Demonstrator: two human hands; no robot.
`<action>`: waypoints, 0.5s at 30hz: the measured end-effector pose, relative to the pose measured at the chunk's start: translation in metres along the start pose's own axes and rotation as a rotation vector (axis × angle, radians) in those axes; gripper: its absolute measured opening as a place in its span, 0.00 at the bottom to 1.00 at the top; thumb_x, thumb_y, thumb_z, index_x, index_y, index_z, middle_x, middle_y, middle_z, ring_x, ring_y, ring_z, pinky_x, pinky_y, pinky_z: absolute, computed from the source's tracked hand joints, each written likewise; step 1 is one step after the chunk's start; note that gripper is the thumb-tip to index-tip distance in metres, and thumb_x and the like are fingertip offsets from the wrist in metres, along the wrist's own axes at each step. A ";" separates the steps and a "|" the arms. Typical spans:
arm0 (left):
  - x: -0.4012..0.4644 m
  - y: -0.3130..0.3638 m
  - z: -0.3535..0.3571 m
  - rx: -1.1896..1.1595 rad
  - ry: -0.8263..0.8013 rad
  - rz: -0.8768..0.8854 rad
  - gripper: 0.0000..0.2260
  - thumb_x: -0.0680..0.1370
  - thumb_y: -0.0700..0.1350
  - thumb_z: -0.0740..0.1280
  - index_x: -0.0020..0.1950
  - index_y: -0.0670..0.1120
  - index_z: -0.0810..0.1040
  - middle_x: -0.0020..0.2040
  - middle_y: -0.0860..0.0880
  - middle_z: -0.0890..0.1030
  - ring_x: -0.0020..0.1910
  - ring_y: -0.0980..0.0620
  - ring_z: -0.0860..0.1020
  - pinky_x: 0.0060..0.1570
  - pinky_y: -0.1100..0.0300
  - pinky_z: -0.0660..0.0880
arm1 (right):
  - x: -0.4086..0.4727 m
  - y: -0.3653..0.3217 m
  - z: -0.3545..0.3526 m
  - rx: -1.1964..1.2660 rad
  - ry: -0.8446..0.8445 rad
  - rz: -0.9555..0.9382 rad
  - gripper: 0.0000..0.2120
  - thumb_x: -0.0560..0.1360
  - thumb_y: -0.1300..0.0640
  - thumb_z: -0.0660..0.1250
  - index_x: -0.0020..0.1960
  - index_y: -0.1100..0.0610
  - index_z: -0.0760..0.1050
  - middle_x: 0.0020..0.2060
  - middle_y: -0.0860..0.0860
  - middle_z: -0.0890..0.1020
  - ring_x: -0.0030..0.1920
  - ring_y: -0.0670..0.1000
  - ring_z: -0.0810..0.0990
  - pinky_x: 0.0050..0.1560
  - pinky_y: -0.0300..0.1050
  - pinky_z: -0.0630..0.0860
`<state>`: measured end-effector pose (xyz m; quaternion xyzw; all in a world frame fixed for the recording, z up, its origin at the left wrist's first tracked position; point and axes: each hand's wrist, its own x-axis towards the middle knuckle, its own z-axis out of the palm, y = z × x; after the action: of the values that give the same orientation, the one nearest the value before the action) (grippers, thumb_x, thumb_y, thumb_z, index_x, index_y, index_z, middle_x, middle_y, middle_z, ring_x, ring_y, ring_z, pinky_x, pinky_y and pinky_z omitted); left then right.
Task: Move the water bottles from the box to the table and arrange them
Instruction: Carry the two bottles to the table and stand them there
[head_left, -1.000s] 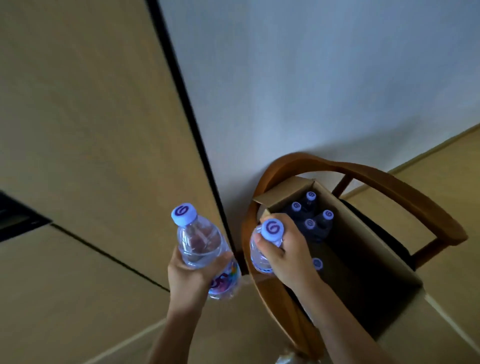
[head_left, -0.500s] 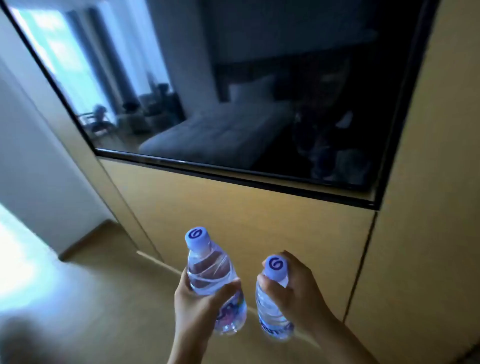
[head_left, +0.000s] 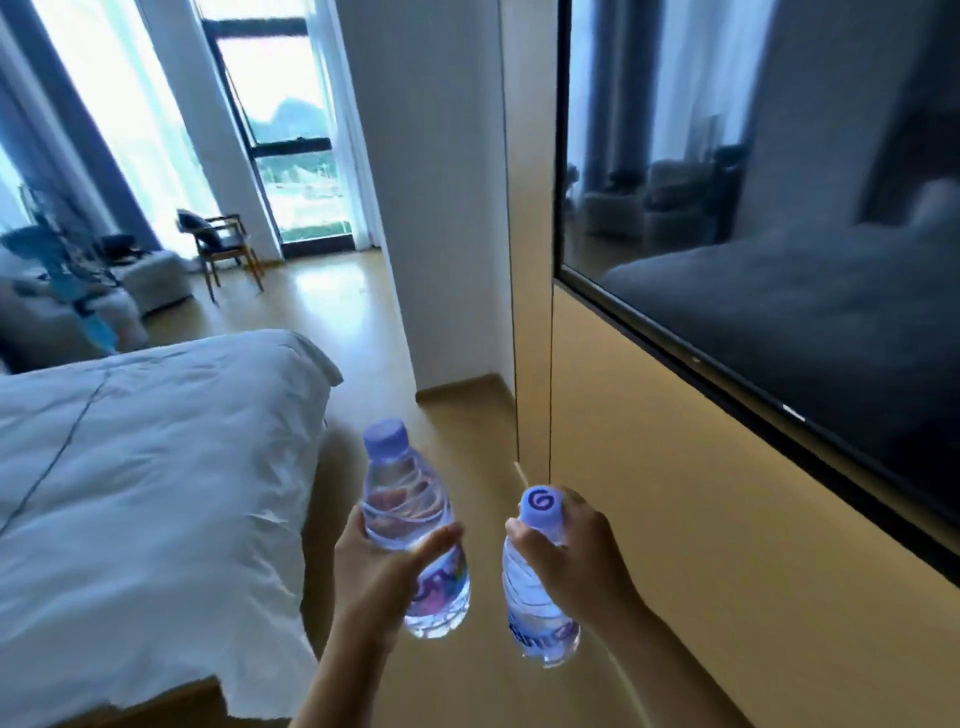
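The left hand holds one water bottle round its middle and the right hand grips another bottle near its cap, both beside the bed, probably so two travel together.

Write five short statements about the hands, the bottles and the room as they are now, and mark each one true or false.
1. Each hand holds one water bottle. True: the left hand grips the left bottle and the right hand grips the right bottle.
2. The left bottle has no cap. False: both are capped.
3. A bed with white bedding lies to the left. True.
4. The bottles stand on a table. False: both are held in the air; no table shows.
5. The cardboard box is in view. False: no box shows.
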<state>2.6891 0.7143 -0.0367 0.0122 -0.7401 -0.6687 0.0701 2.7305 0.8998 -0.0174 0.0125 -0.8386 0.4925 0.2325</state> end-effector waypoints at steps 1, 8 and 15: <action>0.017 0.003 0.003 0.009 0.037 0.008 0.28 0.57 0.44 0.83 0.55 0.48 0.79 0.48 0.50 0.84 0.47 0.50 0.83 0.49 0.53 0.79 | 0.024 0.005 0.008 -0.002 -0.035 -0.022 0.12 0.64 0.42 0.63 0.37 0.50 0.72 0.31 0.44 0.76 0.36 0.44 0.75 0.40 0.40 0.71; 0.110 0.010 0.014 0.047 0.201 0.018 0.25 0.53 0.46 0.82 0.47 0.48 0.80 0.40 0.52 0.85 0.39 0.55 0.83 0.43 0.61 0.76 | 0.152 0.029 0.063 0.024 -0.168 -0.184 0.10 0.65 0.39 0.58 0.35 0.45 0.66 0.27 0.42 0.71 0.32 0.40 0.73 0.34 0.28 0.65; 0.225 -0.008 0.004 0.073 0.286 -0.015 0.25 0.53 0.49 0.84 0.47 0.49 0.80 0.41 0.52 0.85 0.41 0.55 0.83 0.49 0.52 0.79 | 0.256 0.056 0.135 0.074 -0.252 -0.216 0.11 0.66 0.39 0.58 0.36 0.46 0.67 0.29 0.42 0.71 0.31 0.40 0.73 0.34 0.28 0.66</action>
<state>2.4657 0.6924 -0.0257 0.1154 -0.7463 -0.6332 0.1697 2.4371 0.8698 -0.0157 0.1727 -0.8363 0.4896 0.1763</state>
